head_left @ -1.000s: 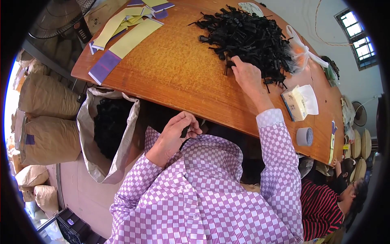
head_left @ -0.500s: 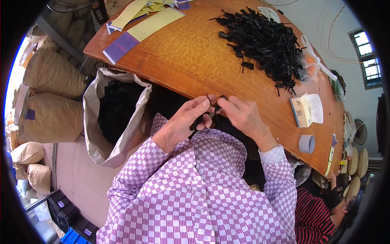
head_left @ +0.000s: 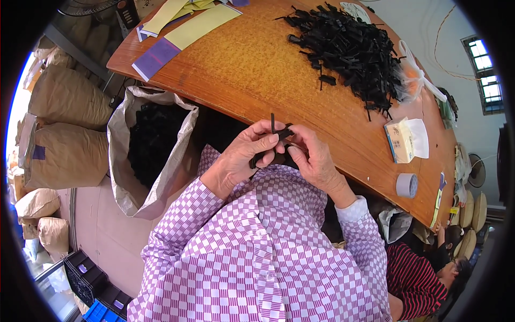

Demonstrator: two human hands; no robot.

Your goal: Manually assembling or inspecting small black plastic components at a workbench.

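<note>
Over the near edge of the wooden table [head_left: 214,80], my left hand [head_left: 242,153] is closed on a small black fabric strap [head_left: 282,132], one narrow end of which sticks up above the fingers. My right hand [head_left: 315,158] pinches the same strap from the other side, thumb and fingertips close to those of the left. More black material shows under the left fingers; how it is joined to the strap I cannot make out. At the far right of the table lies a heap of similar black straps [head_left: 348,59].
Left of my hands stands an open white sack [head_left: 120,190] holding black pieces [head_left: 153,145]. Yellow and purple strips [head_left: 198,29] lie at the table's far left. A tissue box [head_left: 398,142] and a tape roll [head_left: 406,185] sit at the right. Another person [head_left: 416,279] is at the lower right.
My right hand has turned and moved slightly left and down, its thumb now visible. The strap's narrow end now stands upright between the hands.
</note>
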